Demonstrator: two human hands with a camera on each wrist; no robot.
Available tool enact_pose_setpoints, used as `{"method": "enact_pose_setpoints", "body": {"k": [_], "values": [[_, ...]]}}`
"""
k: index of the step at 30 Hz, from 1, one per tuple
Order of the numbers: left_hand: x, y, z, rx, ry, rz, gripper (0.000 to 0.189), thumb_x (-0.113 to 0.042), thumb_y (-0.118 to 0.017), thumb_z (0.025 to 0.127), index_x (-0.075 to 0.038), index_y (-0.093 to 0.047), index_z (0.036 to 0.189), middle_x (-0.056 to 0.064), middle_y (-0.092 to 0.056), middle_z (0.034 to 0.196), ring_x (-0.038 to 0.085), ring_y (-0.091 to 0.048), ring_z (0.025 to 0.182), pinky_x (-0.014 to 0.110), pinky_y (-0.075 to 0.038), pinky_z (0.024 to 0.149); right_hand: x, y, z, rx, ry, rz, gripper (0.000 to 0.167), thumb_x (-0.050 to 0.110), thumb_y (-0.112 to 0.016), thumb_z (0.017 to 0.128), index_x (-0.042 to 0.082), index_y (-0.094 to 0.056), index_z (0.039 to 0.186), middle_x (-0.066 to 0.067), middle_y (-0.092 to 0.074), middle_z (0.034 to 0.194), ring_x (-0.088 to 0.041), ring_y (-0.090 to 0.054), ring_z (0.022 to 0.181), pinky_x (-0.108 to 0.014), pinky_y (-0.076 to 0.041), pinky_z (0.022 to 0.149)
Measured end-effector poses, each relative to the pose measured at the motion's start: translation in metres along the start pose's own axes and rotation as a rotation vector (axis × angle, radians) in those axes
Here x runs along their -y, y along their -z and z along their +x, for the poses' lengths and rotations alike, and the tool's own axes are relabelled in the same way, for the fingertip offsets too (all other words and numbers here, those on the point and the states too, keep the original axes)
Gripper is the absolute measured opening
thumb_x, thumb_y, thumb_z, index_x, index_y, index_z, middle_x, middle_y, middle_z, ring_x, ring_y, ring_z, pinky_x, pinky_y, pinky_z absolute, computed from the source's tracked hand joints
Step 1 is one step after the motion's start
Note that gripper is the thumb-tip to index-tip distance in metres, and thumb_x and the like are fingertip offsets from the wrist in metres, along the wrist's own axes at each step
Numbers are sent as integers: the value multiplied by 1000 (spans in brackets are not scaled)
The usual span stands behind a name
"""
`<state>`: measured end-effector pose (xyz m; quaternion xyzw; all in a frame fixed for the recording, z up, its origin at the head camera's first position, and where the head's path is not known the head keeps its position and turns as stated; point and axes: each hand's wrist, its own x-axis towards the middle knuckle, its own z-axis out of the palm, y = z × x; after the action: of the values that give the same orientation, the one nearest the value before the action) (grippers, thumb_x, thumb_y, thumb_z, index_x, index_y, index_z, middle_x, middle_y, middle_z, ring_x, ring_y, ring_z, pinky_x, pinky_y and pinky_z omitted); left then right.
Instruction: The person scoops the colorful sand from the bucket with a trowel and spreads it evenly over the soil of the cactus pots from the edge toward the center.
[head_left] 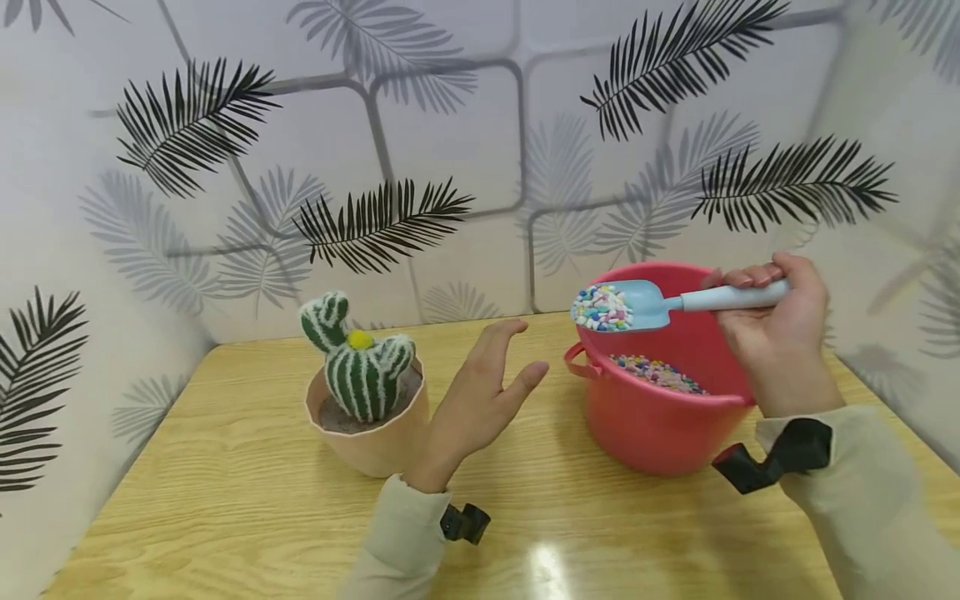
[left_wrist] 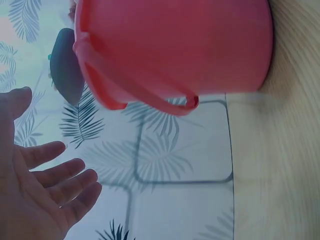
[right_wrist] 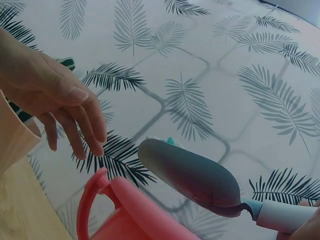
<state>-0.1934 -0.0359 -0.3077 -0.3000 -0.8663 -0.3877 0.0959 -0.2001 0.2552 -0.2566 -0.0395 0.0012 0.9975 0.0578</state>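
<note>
My right hand (head_left: pixel 787 333) grips the pale handle of a light blue scoop (head_left: pixel 643 302), held above a red bucket (head_left: pixel 660 433). Small multicoloured pebbles (head_left: pixel 602 308) fill the scoop's front, and more pebbles (head_left: pixel 656 373) lie inside the bucket. Between bucket and flowerpot, my left hand (head_left: pixel 480 392) hovers with relaxed fingers and holds nothing. Left of it stands a peach flowerpot (head_left: pixel 367 450) with a green and white knitted cactus (head_left: pixel 363 379) set in grey-brown filling. In the right wrist view the scoop (right_wrist: pixel 192 175) shows its underside, hiding most of its load.
A pale wood-grain table (head_left: pixel 225 492) carries the pot and the bucket. Behind it runs a light wall covering (head_left: pixel 465 125) with dark feather-like leaves. The bucket's handle (left_wrist: pixel 135 80) hangs down its side in the left wrist view.
</note>
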Motion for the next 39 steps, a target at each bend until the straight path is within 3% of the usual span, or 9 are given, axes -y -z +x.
{"method": "enact_pose_setpoints", "body": {"k": [10, 15, 19, 21, 23, 27, 34, 39], "values": [[9, 32, -21, -92, 16, 89, 51, -30, -53, 98, -2, -38, 139, 16, -45, 139, 31, -44, 131, 48, -40, 104, -37, -2, 0, 6, -46, -44, 39, 14, -47, 97, -1, -44, 61, -14, -42, 56, -26, -41, 55, -41, -41, 74], [10, 47, -33, -111, 55, 127, 53, -32, -53, 98, -4, -38, 140, 14, -45, 139, 29, -47, 127, 47, -41, 103, -57, -2, -3, 2, -37, -72, 37, 13, -47, 97, 1, -45, 62, -12, -44, 56, -25, -41, 55, -40, -41, 76], [14, 60, -44, -146, 42, 143, 53, -28, -56, 97, -2, -38, 139, 13, -51, 119, 24, -53, 99, 42, -47, 87, -74, -2, -5, 5, -57, -78, 36, 13, -46, 97, 2, -44, 63, -11, -43, 56, -24, -41, 55, -38, -40, 77], [15, 67, -50, -168, 22, 146, 52, -25, -57, 96, 0, -39, 139, 14, -50, 116, 26, -52, 96, 42, -47, 87, -83, -2, -6, 7, -69, -76, 36, 12, -46, 97, 2, -43, 63, -11, -43, 56, -23, -40, 55, -36, -38, 78], [18, 72, -55, -190, -4, 145, 51, -23, -57, 96, 0, -39, 138, 16, -51, 118, 28, -53, 104, 43, -45, 93, -91, -3, -7, 5, -82, -57, 37, 11, -45, 97, 2, -42, 61, -10, -42, 56, -23, -38, 54, -34, -38, 73], [19, 83, -65, -214, 6, 137, 50, -22, -57, 96, 0, -39, 138, 18, -46, 133, 31, -47, 125, 48, -40, 104, -104, -3, -6, 2, -97, -14, 38, 8, -43, 97, 1, -42, 59, -10, -41, 54, -22, -37, 51, -32, -36, 62], [28, 99, -78, -285, 33, 158, 53, -20, -59, 95, 3, -37, 137, 22, -45, 134, 36, -44, 126, 53, -38, 102, -120, -1, -7, 39, -140, -73, 43, 9, -37, 98, 2, -41, 56, -9, -40, 51, -20, -34, 52, -33, -32, 65], [39, 109, -90, -334, 110, 114, 54, -16, -57, 96, 3, -32, 140, 23, -40, 135, 36, -43, 124, 53, -43, 95, -135, -1, -9, 34, -141, -143, 44, 9, -37, 99, 3, -42, 56, -7, -41, 51, -19, -35, 53, -32, -32, 67]]}}
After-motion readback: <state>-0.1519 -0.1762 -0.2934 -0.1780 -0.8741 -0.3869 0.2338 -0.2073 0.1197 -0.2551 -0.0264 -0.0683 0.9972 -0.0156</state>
